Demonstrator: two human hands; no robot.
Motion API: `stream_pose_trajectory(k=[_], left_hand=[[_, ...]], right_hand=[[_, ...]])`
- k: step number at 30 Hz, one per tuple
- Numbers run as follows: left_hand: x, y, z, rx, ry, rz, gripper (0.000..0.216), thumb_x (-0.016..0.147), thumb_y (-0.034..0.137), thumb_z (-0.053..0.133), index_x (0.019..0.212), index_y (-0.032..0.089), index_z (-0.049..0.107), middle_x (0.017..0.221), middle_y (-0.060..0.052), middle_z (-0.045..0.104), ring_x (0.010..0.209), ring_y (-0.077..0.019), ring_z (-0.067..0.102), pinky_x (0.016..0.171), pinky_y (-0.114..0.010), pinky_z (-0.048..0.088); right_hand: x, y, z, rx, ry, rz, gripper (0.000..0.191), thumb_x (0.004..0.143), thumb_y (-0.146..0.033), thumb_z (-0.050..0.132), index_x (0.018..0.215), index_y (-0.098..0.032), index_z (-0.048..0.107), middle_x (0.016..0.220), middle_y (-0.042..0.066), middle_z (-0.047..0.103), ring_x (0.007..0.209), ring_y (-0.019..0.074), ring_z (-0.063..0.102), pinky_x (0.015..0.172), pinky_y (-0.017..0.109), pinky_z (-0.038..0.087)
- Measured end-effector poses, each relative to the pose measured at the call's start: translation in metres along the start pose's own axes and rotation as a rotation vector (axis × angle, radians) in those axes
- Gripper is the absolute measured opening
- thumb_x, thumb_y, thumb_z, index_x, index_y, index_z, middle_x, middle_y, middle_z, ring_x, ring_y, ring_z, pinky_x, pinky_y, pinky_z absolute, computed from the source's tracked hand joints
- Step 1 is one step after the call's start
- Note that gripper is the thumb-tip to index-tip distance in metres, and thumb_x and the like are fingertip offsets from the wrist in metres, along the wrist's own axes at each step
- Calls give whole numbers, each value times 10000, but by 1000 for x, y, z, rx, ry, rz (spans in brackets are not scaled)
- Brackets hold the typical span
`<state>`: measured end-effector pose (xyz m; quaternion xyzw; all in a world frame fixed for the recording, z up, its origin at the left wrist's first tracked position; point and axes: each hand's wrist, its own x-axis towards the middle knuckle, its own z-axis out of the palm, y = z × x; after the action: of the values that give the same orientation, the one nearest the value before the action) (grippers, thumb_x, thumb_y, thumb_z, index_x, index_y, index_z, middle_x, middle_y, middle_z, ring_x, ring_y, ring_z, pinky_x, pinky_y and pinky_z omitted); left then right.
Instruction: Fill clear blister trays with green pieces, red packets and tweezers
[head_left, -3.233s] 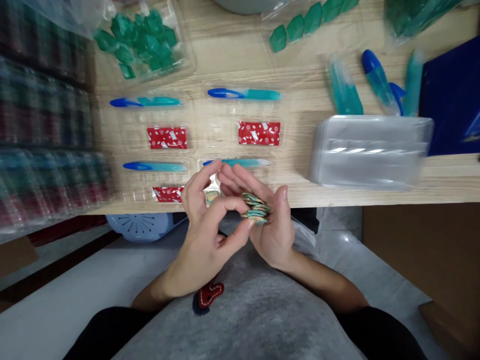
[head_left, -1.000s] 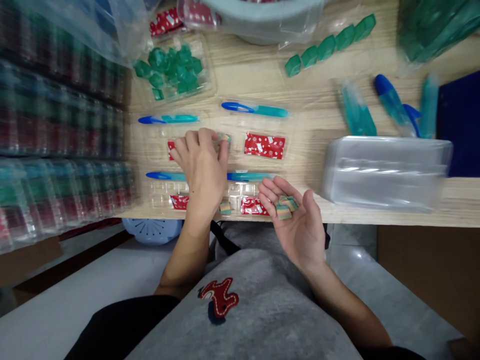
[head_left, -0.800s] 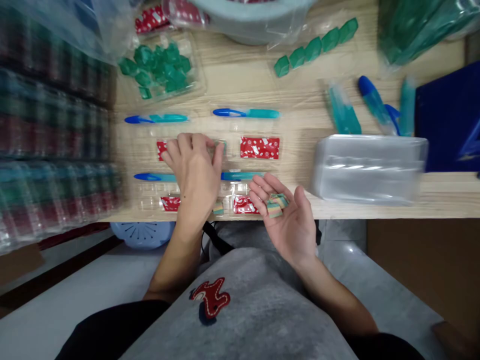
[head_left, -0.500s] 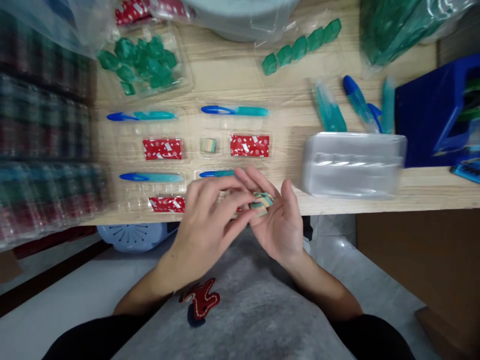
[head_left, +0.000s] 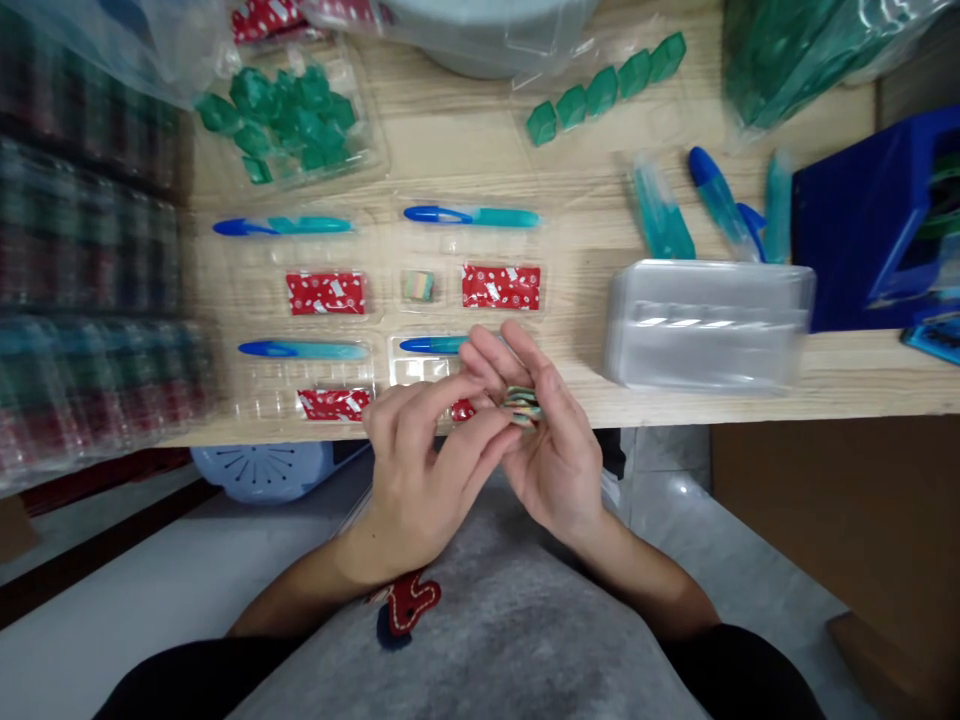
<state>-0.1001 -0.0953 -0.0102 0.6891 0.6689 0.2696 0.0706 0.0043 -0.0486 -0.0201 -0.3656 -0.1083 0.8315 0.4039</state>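
Observation:
My right hand [head_left: 559, 455] is turned palm up, its fingers curled around a small stack of striped pieces [head_left: 523, 404] in yellow, green and pale tones. The thumb and fingertips of my left hand [head_left: 431, 465] pinch at the near edge of that stack. Beneath my hands is a clear plastic tray with a blue-and-turquoise pen [head_left: 431, 346] and a red patterned packet [head_left: 463, 409], both partly covered. Behind it, another tray holds a pen [head_left: 471, 217], a red packet [head_left: 501, 287] and one striped piece [head_left: 418, 286].
Two more filled trays lie left, with pens [head_left: 283, 227] and red packets [head_left: 326, 293]. Green faceted pieces [head_left: 292, 120] fill a tray behind. Nested clear trays [head_left: 709, 325] stand right, near loose pens [head_left: 724, 195] and a blue dispenser [head_left: 862, 230]. Packed trays [head_left: 97, 390] line the left.
My right fingers have curled further in around the striped pieces, which now sit closer together. My left hand has shifted slightly down, still pinching at them.

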Motion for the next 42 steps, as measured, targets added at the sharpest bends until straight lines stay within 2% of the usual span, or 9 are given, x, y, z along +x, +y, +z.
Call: stream_pose_trajectory(k=[6,9,14,19,24,27,31,36,42], left_hand=[[-4,1,1,11,12,32,170,845,223,698,966,314,621,1027,-44,638,941,-237,565,832,-438,468],[-3,2,-1,-53,-32,32,149,861,178,663,947,285,606,1039,-50,620,969,-224,560,841,-411,475],[1,5,-3,-265,-67,-120,103,877,183,635,893,264,574,1046,-30,581,1007,-205,566,855,-401,463],[0,10,1,-268,-35,-248,87,874,207,634,838,263,578,1067,-31,559,1037,-225,551,861,-430,436],[-1,12,1,-200,-27,-257,97,875,244,645,934,274,575,1095,-45,566,1031,-231,542,849,-434,439],[0,11,-1,-139,-2,-182,130,869,247,663,961,280,577,1087,-49,566,1025,-225,549,849,-421,450],[1,10,-2,-148,2,-80,123,859,222,663,931,278,580,1030,-42,588,968,-217,577,816,-415,467],[1,6,2,-312,-18,-145,114,868,196,634,901,276,560,1007,-9,598,937,-194,600,801,-403,476],[-1,6,4,-252,-31,-190,237,882,205,625,1098,276,556,1104,-46,585,1040,-217,569,866,-410,465]], right_hand=[[-2,2,0,25,-29,-47,229,946,-342,500,1094,-330,674,1185,-40,716,1149,165,650,1063,404,479],[-3,3,-1,7,-11,-44,222,935,-353,525,1102,-326,669,1193,-28,714,1140,175,654,1056,422,482],[-4,3,-1,-31,8,-37,216,920,-380,546,1089,-336,673,1206,-26,708,1152,191,648,1082,448,451],[-6,5,-1,-32,-27,-42,258,949,-393,492,1124,-350,676,1220,-42,703,1186,173,627,1108,409,435],[-9,7,-1,-34,-10,-56,261,938,-448,511,1124,-367,676,1216,-43,705,1199,175,622,1124,407,419],[-9,6,1,-67,5,-113,261,940,-446,508,1125,-357,670,1211,-38,707,1198,183,623,1121,429,418],[-10,3,4,-81,11,-148,247,953,-353,484,1115,-346,670,1202,-46,710,1180,168,632,1101,414,445],[-10,-3,4,-139,46,-78,252,918,-365,532,1138,-350,655,1222,-35,700,1216,195,607,1108,465,425],[-11,-6,0,-150,-28,-28,290,939,-459,493,1166,-365,648,1235,-46,695,1283,186,557,1160,443,352]])
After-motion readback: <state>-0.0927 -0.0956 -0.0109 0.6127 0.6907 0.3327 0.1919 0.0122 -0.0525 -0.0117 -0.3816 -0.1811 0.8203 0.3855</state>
